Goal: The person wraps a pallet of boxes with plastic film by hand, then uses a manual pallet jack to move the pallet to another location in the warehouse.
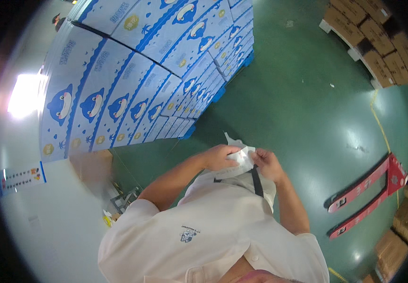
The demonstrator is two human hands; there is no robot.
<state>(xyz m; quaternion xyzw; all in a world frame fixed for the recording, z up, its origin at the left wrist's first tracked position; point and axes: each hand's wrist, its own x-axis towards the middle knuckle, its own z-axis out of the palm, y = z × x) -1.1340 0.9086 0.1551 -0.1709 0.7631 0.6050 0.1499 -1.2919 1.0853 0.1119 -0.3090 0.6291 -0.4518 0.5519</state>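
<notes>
In front of my waist, a white paper sheet (pixel 246 162) with faint printing and a curled strip at its top is held between both hands. My left hand (pixel 220 158) is closed on its left side, thumb across the front. My right hand (pixel 268 165) pinches the right edge between thumb and fingers. Whether the sheet is a peel-off label I cannot tell. Below it a dark strap (pixel 257 181) hangs against my light clothing.
A tall stack of blue-and-white printed cartons (pixel 119 108) stands on blue pallets at the left. A red pallet jack (pixel 369 195) rests on the green floor (pixel 293 104) at the right. Brown cartons (pixel 378 37) are stacked at the far right; a white wall (pixel 48 226) runs along the left.
</notes>
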